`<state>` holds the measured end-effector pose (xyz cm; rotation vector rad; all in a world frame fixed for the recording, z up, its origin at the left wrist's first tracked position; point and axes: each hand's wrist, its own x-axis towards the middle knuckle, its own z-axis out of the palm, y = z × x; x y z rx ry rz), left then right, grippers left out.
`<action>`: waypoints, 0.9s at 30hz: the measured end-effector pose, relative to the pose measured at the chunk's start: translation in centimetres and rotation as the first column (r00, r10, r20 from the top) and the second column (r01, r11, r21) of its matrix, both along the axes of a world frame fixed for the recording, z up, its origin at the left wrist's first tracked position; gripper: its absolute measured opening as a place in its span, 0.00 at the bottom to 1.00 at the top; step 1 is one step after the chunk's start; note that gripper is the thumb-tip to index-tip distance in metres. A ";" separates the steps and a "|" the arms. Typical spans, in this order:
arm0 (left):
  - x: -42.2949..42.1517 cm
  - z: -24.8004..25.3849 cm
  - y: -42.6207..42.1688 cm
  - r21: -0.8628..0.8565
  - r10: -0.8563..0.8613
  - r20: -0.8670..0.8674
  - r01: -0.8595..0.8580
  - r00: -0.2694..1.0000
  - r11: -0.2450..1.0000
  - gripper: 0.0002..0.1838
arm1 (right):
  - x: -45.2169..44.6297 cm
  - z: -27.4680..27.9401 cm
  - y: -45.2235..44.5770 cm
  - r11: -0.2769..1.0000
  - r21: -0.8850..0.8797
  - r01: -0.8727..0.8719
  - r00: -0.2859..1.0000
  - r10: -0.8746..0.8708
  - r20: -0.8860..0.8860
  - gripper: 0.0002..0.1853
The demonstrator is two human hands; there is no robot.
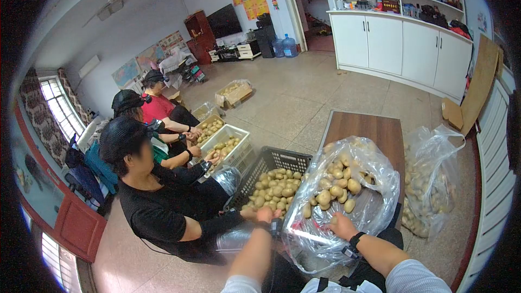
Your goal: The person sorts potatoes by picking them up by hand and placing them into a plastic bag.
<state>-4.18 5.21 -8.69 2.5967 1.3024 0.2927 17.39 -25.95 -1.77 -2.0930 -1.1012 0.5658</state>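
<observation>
My left hand is over the near edge of a dark grey plastic crate of potatoes. Its fingers look curled, and what they hold, if anything, is hidden. Close beside it is a co-worker's hand. Over the near part of a large clear plastic bag, my right hand is closed; I cannot make out what is in its fingers. Loose potatoes lie in the bag's open mouth, just beyond that hand. Both wrists wear dark bands.
The bag lies on a brown wooden table. On the floor to the right stands another clear bag of potatoes. Several co-workers sit in a row at left, beside a white crate of potatoes. Farther off is a cardboard box.
</observation>
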 end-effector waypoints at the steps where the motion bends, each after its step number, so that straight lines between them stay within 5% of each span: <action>1: 0.0 0.0 0.1 -0.001 0.002 0.004 -0.002 1.000 1.000 0.31 | 0.0 0.0 0.1 1.000 0.000 0.000 1.000 0.000 0.000 0.27; 14: -0.3 1.2 -0.3 0.106 -0.048 -0.047 0.053 0.998 0.993 0.39 | 0.4 -2.5 0.6 1.000 0.025 -0.014 0.997 0.015 -0.070 0.30; 18: -0.2 2.3 -0.8 0.063 -0.050 -0.064 0.054 0.997 0.997 0.37 | 0.5 -2.9 0.8 0.998 0.047 -0.030 0.995 0.034 -0.097 0.27; 21: 0.1 0.3 0.0 0.240 -0.117 -0.218 0.170 0.969 0.956 0.31 | 0.1 -1.8 0.8 1.000 0.027 -0.015 0.992 0.018 -0.121 0.28; 22: 0.6 -1.4 0.5 -0.175 0.043 0.317 0.014 0.947 0.984 0.27 | 0.0 -1.9 0.9 1.000 0.027 -0.015 0.993 0.018 -0.121 0.28; 24: 1.8 -1.6 -0.2 -0.579 0.389 0.646 0.090 0.657 0.810 0.23 | -0.2 -2.3 1.2 1.000 0.000 0.023 0.991 -0.023 -0.134 0.30; 26: 3.4 0.5 -1.4 -0.892 0.755 0.448 0.192 0.479 0.408 0.11 | -0.3 -3.4 1.7 0.999 0.042 0.026 0.988 -0.019 -0.156 0.30; 27: 3.4 0.8 -1.6 -0.893 0.755 0.448 0.192 0.479 0.408 0.11 | -0.3 -3.9 1.8 0.996 0.084 0.029 0.984 -0.014 -0.178 0.31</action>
